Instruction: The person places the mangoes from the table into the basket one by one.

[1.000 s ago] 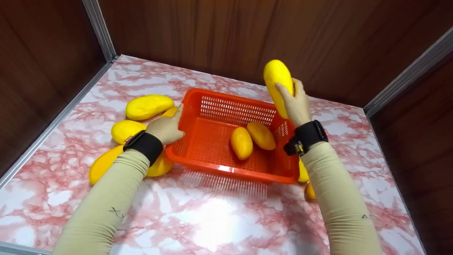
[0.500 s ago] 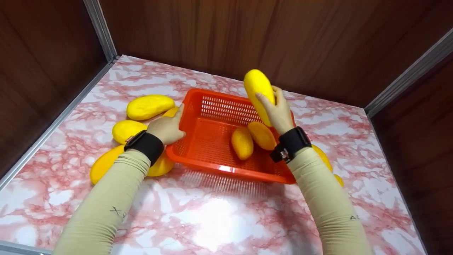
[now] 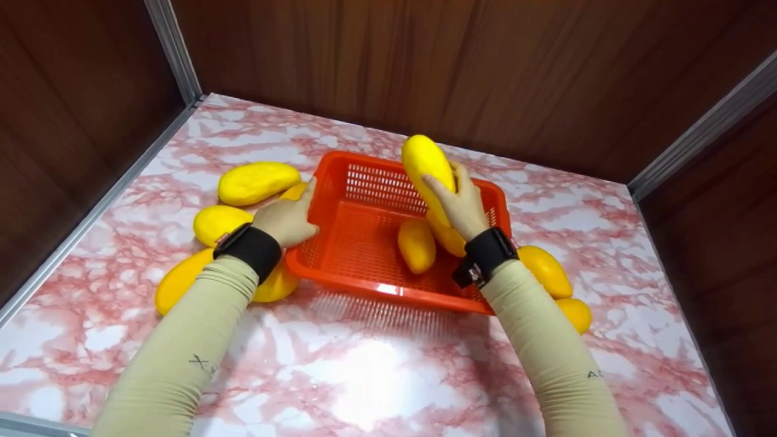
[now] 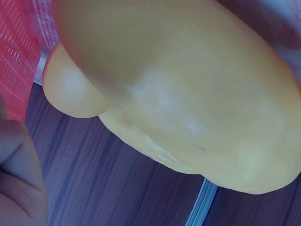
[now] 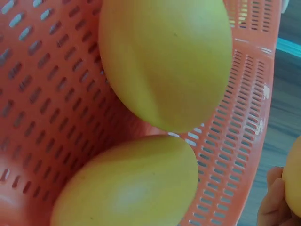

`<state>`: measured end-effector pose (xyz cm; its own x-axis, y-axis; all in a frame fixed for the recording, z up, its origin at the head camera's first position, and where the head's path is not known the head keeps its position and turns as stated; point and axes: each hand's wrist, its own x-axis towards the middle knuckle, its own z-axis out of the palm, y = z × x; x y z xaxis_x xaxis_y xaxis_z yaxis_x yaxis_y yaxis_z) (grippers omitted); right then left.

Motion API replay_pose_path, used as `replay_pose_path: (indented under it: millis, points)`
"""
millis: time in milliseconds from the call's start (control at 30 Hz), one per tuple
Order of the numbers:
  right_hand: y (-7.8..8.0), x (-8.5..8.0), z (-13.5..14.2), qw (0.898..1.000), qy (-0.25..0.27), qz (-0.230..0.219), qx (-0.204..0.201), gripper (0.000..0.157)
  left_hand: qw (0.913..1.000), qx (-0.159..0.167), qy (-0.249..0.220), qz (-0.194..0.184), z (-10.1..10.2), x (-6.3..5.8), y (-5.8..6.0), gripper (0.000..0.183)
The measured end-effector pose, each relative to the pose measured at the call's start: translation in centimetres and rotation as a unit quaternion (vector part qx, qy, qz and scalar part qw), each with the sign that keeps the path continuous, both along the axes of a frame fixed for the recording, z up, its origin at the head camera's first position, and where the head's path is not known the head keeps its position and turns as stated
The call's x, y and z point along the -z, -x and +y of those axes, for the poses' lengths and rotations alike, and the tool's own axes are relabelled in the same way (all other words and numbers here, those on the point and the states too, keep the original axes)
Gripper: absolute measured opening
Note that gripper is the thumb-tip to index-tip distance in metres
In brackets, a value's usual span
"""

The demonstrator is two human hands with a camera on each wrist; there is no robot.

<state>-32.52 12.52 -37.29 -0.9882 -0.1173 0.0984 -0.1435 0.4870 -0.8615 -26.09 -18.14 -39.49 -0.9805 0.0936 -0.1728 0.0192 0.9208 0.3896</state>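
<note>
Holding a yellow mango [image 3: 423,164] above the red basket [image 3: 388,289], the right hand [image 3: 466,203] pinches it from the side, thumb on the near face and the other fingers round the far side. The mango is tilted, its upper end pointing away from the person. Beneath its lower end lie two mangoes in the basket, one in plain view [image 3: 416,246] and one half hidden [image 3: 448,235]; whether the held one touches the hidden one, I cannot tell.

The left hand [image 3: 284,221] rests at the left rim, forefinger straight along it; the remaining fingers are out of sight, so I cannot say whether they curl round the edge.

This looks like placing fruit, and the bare floor in the left half of the basket seems the easier spot. Best to lower the mango gently, lay it flat, and part the fingers only once it is supported, so it neither rolls nor knocks its neighbours. Steady pressure from the left hand should keep the basket from sliding on the desk [image 3: 255,352].
</note>
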Motion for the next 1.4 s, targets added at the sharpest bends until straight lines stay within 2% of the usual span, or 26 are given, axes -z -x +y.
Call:
replay_pose_path:
  millis: [367, 533, 767, 1000, 1167, 1400]
  points:
    - [-0.5, 0.8, -1.3, 0.999, -0.032, -0.005, -0.011, 0.079, 0.9999, -0.004, -0.004, -0.010, 0.0, -0.1, 0.0, 0.094]
    - [-0.6, 1.2, -1.8, 0.999, -0.016, -0.026, -0.037, 0.082, 0.9999, -0.004, -0.005, -0.012, 0.0, -0.1, 0.0, 0.093]
    - [-1.0, 1.3, -2.2, 0.995, -0.052, -0.033, -0.079, 0.090, 0.9999, -0.001, -0.005, -0.014, 0.0, -0.1, 0.1, 0.094]
    - [-1.5, 1.4, -3.3, 0.986, -0.109, -0.019, -0.125, 0.095, 1.0000, 0.001, -0.005, -0.006, 0.0, 0.0, 0.1, 0.094]
    - [-1.9, 1.5, -4.1, 0.979, -0.151, -0.003, -0.137, 0.094, 1.0000, 0.002, -0.002, -0.004, 0.0, -0.1, 0.0, 0.094]
    - [-2.3, 1.7, -5.1, 0.962, -0.208, 0.023, -0.178, 0.089, 1.0000, 0.000, -0.003, -0.007, 0.0, -0.1, 0.1, 0.094]
